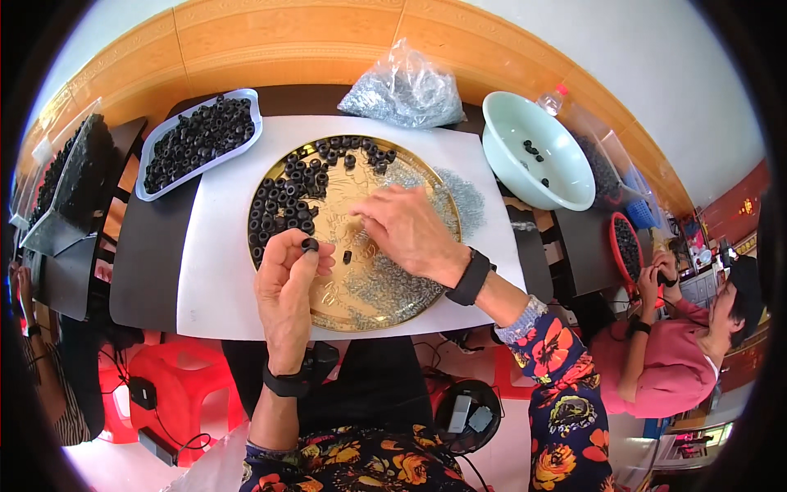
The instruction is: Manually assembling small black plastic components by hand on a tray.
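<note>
Holding one black ring (310, 244), the left hand (287, 271) pinches it between thumb and finger, above the near left part of the gold tray (344, 197). The grip is narrow and closed on that single piece. The right hand (410, 230) is over the tray, to the right of the ring and apart from it, fingers bent and pointing left; whether it pinches anything cannot be told.

Handling, as judged: the ring is small and very light. It appears firm, possibly rubber or plastic, with little risk of breakage. Its curved, slightly glossy wall may roll or slip under an uneven pinch. The sound hold is on opposite sides of the outer wall, by the fingertips, leaving the hole uncovered; light pressure should suffice.

Surroundings: similar rings, the pile (283, 201), lie along the tray's left and far side. One loose piece (348, 257) lies between the hands. Silver bits (393, 287) cover much of the right side; they look thin and probably scatter readily if brushed.
</note>
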`<state>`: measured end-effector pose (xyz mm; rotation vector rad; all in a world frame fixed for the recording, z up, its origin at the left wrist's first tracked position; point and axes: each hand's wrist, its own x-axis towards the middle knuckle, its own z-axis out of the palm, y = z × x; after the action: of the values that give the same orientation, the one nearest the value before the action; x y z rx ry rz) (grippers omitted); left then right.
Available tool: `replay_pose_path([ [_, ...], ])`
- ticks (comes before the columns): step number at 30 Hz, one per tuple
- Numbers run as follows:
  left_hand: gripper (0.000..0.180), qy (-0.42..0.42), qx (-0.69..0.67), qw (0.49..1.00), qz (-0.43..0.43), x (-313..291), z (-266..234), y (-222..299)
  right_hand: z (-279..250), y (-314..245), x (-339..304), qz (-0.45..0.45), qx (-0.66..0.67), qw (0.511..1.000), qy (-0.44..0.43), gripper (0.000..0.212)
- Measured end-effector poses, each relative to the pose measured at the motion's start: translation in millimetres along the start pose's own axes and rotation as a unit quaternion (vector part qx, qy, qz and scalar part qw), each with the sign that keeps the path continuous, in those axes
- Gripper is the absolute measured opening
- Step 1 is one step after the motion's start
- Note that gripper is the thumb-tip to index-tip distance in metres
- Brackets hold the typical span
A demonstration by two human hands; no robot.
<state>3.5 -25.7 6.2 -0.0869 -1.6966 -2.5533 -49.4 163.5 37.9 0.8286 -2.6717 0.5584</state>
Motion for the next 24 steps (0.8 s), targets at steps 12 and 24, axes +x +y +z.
replay_pose_path([
  [12, 0.021, -0.012, -0.015, 1.000, 0.002, 0, -1, -1, 20, 1, 40, -0.047, -0.084, 0.991, -0.097, 0.011],
  [24, 0.019, -0.012, 0.003, 0.999, -0.034, 1, 4, 4, 1, 2, 25, 0.041, 0.085, 0.996, 0.001, 0.010],
])
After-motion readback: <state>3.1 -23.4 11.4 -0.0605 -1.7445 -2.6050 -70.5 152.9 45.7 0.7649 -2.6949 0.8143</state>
